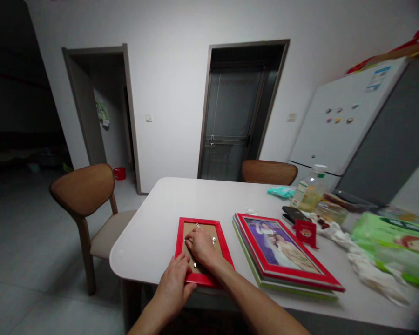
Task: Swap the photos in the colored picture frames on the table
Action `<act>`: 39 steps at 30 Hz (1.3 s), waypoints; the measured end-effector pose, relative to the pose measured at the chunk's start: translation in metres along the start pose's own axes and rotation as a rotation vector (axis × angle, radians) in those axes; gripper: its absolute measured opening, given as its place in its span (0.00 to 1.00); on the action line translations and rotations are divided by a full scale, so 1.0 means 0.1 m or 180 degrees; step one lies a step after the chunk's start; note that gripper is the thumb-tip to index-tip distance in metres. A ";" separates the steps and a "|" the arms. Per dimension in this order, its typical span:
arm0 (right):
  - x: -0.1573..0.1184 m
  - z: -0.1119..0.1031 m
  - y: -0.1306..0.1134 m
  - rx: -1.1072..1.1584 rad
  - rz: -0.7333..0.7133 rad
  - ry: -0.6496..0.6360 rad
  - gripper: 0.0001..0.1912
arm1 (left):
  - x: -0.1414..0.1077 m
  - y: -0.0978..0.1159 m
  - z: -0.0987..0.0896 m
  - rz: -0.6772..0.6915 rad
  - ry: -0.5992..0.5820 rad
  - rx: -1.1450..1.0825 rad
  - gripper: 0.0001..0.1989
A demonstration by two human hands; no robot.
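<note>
A red picture frame (224, 242) lies face down on the white table, its brown backing board (209, 230) and several small metal clips showing. My left hand (174, 282) grips the lower left corner of this frame, thumb at the near edge and fingers on top. Over the backing, my right hand (201, 245) has its fingers closed at the clip on the left side; whether they pinch it is hidden. To the right, a stack of frames has a red one (279, 246) with a photo on top.
Right of the stack are a red card (306, 233), a black phone (295, 214), a bottle (309, 190), crumpled tissues (366, 265) and a green tissue pack (394, 242). Wooden chairs stand left (85, 188) and behind (269, 172) the table (143, 223).
</note>
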State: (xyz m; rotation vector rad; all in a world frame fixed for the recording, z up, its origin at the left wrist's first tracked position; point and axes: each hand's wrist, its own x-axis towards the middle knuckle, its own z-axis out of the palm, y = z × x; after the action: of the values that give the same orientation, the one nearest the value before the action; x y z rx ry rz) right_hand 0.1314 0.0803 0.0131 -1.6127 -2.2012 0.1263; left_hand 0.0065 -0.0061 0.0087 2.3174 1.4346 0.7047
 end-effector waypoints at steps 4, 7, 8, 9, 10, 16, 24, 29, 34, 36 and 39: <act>0.05 0.05 0.03 -0.0107 0.0199 0.0122 0.12 | 0.00 -0.01 0.00 0.0007 0.0020 -0.0015 0.24; 0.04 0.03 0.11 -0.0171 0.0341 0.0218 0.14 | 0.00 -0.01 0.00 0.0004 0.0029 -0.0055 0.25; 0.04 0.01 0.14 -0.0196 0.0396 0.0257 0.15 | 0.00 -0.01 0.00 0.0008 0.0031 -0.0080 0.25; 0.04 0.00 0.17 -0.0218 0.0441 0.0288 0.15 | 0.00 -0.01 0.00 0.0019 0.0031 -0.0108 0.24; 0.05 -0.01 0.20 -0.0234 0.0467 0.0303 0.15 | 0.00 -0.01 -0.01 0.0034 0.0033 -0.0132 0.23; 0.10 -0.03 0.29 -0.0190 0.0403 0.0188 0.13 | 0.01 0.00 0.01 0.0085 0.0022 -0.0112 0.23; -0.06 -0.15 0.26 -0.0047 0.0341 0.0293 0.16 | -0.01 0.00 0.05 0.0071 0.0075 -0.0134 0.24; -0.38 -0.30 0.35 -0.0046 0.0363 0.0046 0.18 | -0.02 0.03 0.06 0.0074 0.0066 -0.0150 0.18; -0.48 -0.29 0.36 0.0039 0.0394 -0.0075 0.18 | -0.02 0.02 0.07 0.0066 0.0154 -0.0404 0.18; -0.45 -0.28 0.36 0.0158 0.0436 0.0030 0.22 | -0.03 0.00 0.08 0.0038 0.0158 -0.0499 0.23; -0.42 -0.32 0.35 0.0266 0.0436 0.0101 0.21 | -0.04 -0.01 0.08 -0.0059 0.0184 -0.0627 0.28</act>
State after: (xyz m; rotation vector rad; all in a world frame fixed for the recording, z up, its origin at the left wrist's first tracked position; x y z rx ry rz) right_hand 0.1856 0.0478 0.0207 -1.7064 -2.0335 0.2269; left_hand 0.0091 -0.0096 0.0009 2.1472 1.3432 0.8727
